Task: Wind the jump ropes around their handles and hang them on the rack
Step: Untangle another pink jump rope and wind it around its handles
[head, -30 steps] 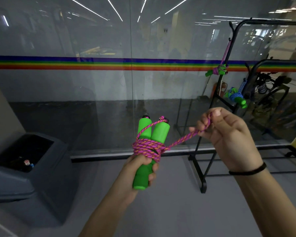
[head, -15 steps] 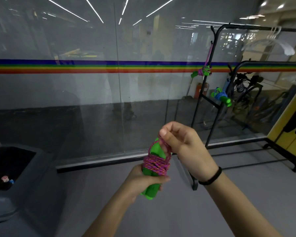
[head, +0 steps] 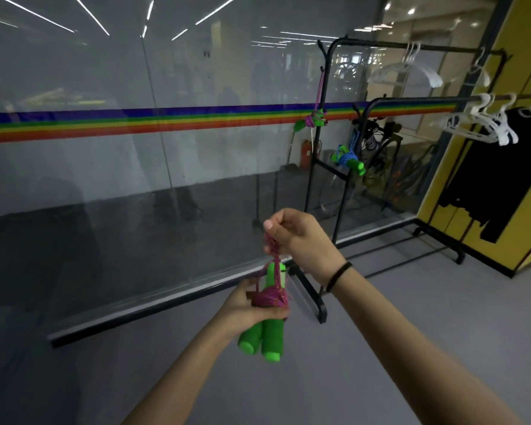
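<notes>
My left hand [head: 246, 305] grips the two green handles [head: 267, 338] of a jump rope held side by side, with the pink rope [head: 270, 297] wound round their middle. Just above, my right hand [head: 295, 237] pinches the loose end of that pink rope and holds it up taut. On the black rack [head: 325, 154] to the right hang two wound ropes: a pink one with green handles [head: 313, 120] high up and a blue one with green handles [head: 348, 158] lower down.
A glass wall [head: 135, 179] with a rainbow stripe runs across in front. A second black rail [head: 442, 101] at the right carries white hangers [head: 485, 124] and a black garment [head: 500, 173], before a yellow wall [head: 528, 41]. Grey floor lies below.
The view has swung right, so the bin has left the frame. My right hand came in from the side and now lifts the rope end straight up above the handles.
</notes>
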Motion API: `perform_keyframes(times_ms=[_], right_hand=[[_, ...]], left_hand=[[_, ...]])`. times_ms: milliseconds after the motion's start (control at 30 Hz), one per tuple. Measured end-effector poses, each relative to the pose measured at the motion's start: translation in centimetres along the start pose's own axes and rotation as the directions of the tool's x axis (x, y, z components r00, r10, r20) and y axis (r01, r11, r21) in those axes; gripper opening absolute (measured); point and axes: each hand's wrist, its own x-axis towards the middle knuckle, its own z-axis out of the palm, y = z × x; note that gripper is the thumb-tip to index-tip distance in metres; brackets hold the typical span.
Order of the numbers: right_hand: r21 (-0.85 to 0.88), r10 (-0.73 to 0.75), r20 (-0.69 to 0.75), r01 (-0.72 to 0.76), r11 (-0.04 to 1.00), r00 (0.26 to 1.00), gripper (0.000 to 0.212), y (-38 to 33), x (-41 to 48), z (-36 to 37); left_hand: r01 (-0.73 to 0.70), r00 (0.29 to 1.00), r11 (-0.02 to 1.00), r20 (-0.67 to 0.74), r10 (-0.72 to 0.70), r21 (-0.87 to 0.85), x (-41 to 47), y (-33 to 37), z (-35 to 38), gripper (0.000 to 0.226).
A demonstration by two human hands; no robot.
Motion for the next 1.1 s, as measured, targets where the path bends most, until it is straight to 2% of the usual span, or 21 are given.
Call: perform_keyframes(times_ms=[67,100,167,267,333,533,767,967,1100], right_hand=[[-0.099,0.048,0.02,-0.046,0.994,0.999,0.025,1.5,1.3,-0.1],[-0.138,0.077,0.016,-0.075,0.988,0.997,0.026,2.2,1.9,-0.3],[-0.155,0.121,-0.016,-0.123,0.98,0.992,0.028,3.5,3.1,-0.8],[-0.05,0.149,-0.049,-0.151,0.987,0.988,0.027,4.6,4.9,-2.1],[-0.027,0.125,-0.06,-0.127,0.992,0.99,0.027,5.4,6.5,-3.3],[-0.086,0.05,-0.152,-0.063,0.994,0.987,0.03,10.0,13.8,-9.1],[-0.105,0.051,-0.082,-0.059,0.993,0.995,0.031,14.5,25.6,-18.7],[-0.18,0.053,-0.009,-0.054,0.982,0.999,0.023,15.3,35.7,-28.5],[-0.216,0.02,-0.079,-0.037,0.976,0.997,0.02,16.0,39.8,-33.4]], left_hand=[[-0.002,0.995,0.998,-0.1,0.008,0.061,1.2,0.6,0.0,0.087],[-0.022,0.99,0.998,-0.14,0.031,0.063,1.9,1.1,-0.1,0.092],[-0.107,0.98,0.994,-0.164,0.11,0.025,3.0,2.5,-0.4,0.081],[-0.263,0.959,0.964,-0.119,0.256,-0.047,4.9,5.1,-0.4,0.037],[-0.32,0.945,0.944,-0.103,0.311,-0.077,6.9,6.6,0.1,0.024],[-0.308,0.948,0.95,-0.097,0.302,-0.047,15.5,9.6,2.9,0.018],[-0.371,0.923,0.922,-0.156,0.353,-0.109,30.0,13.6,7.0,0.013],[-0.433,0.899,0.891,-0.132,0.417,-0.133,42.7,19.8,11.0,0.012],[-0.481,0.876,0.873,-0.082,0.475,-0.086,48.4,22.7,12.7,0.009]])
